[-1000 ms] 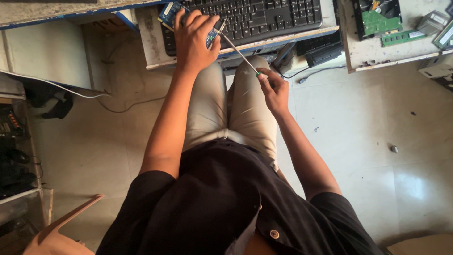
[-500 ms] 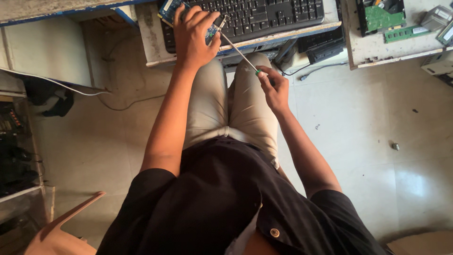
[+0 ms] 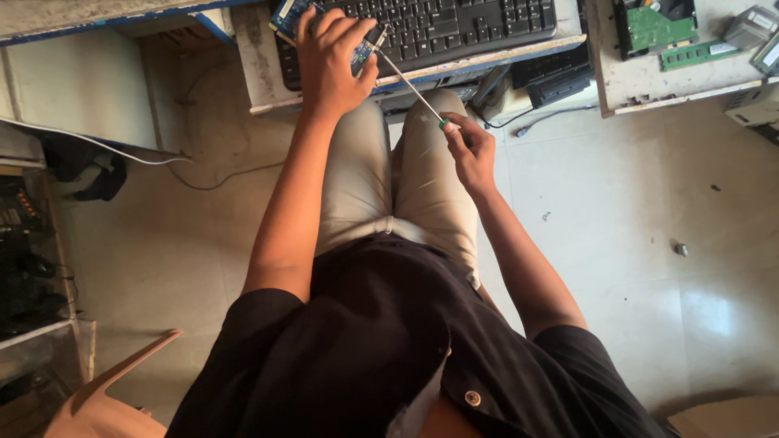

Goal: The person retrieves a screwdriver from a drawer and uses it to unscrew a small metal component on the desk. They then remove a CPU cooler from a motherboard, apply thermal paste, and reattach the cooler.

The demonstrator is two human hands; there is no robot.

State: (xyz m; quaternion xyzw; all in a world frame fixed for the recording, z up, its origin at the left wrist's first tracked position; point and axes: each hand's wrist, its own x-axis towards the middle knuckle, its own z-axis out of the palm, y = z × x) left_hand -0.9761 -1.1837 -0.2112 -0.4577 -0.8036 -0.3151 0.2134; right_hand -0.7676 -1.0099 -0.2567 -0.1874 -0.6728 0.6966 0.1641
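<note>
Left hand clamps the light, fragile board by its edges; right hand, at five o'clock, pinches the screwdriver handle.

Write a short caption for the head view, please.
Left hand grips a small blue circuit board while right hand works a thin screwdriver against it.

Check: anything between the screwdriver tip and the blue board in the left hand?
Nothing visible. The screwdriver runs from the right hand straight up to the board, which the left hand grips from above.
</note>
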